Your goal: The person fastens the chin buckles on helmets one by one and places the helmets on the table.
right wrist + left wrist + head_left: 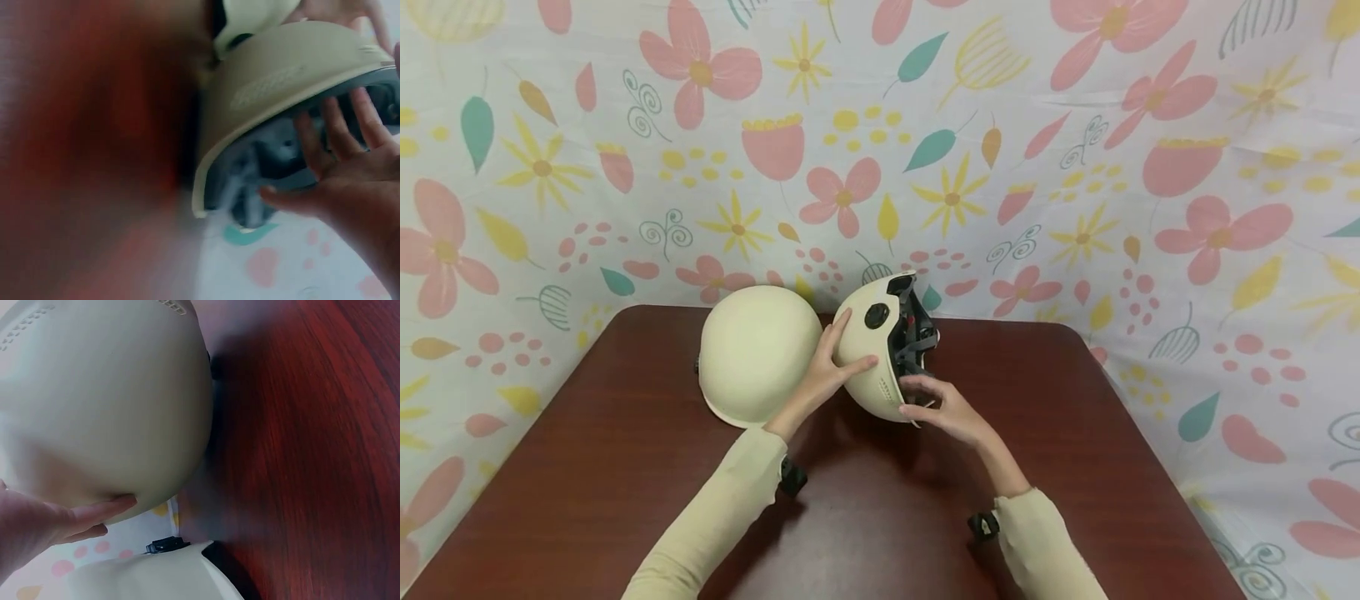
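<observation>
A cream helmet point(868, 350) stands tipped on the table, its open side with dark straps and padding facing right. My left hand point(826, 371) rests on its dome, thumb and fingers spread apart on the shell. In the left wrist view the fingers point(103, 509) lie nearly straight against the smooth surface. At the lower rim is my right hand point(947, 410), its fingers reaching toward the inside. The right wrist view shows these fingers point(337, 134) spread and extended before the dark lining point(281, 153), with the thumb apart.
A second cream helmet point(760, 354) sits dome up on the left, close beside my left forearm. Both helmets are near the back edge of the dark red-brown table point(880, 517). Behind it hangs a flower-printed cloth point(955, 150).
</observation>
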### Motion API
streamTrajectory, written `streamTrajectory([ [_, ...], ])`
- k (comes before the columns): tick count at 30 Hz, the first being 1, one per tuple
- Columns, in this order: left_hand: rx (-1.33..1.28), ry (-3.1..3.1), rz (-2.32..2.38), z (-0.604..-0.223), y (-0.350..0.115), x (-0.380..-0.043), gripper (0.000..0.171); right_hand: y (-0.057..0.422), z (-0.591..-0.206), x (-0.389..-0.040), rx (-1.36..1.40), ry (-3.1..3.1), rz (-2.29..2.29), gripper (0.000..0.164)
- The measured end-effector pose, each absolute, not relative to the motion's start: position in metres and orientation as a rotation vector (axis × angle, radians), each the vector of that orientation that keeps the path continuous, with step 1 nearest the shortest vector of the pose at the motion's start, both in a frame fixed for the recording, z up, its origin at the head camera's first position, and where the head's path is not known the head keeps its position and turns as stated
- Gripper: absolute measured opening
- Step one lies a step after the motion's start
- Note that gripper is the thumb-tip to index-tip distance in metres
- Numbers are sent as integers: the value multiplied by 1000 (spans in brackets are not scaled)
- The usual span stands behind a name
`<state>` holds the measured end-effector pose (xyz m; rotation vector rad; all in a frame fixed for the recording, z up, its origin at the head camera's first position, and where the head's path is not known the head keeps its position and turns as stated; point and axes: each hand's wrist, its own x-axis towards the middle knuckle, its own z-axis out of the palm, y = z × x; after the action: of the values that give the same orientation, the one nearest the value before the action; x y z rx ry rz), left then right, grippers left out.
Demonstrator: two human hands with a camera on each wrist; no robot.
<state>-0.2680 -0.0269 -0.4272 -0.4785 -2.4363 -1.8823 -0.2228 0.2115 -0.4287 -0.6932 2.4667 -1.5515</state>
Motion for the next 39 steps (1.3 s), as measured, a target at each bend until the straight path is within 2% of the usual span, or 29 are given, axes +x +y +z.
streamTrajectory([
  [5,-499,-2423,-1876,-426,-29,-273,87,194,-403,-233,-728,2568,-1452,54],
  [13,-486,-2445,-1908,-422,-30,-270,87,177,-384,-238,-596,2616,-1360,65],
  [22,-464,-2399,-1904,-423,-30,-272,83,176,-381,-239,-603,2581,-1393,65],
  [31,-588,-2245,-1946,-416,-39,-277,74,176,-390,-231,-615,2464,-1737,53],
  [39,-632,-2337,-1916,-412,-46,-279,93,189,-404,-219,-514,2288,-1962,61],
])
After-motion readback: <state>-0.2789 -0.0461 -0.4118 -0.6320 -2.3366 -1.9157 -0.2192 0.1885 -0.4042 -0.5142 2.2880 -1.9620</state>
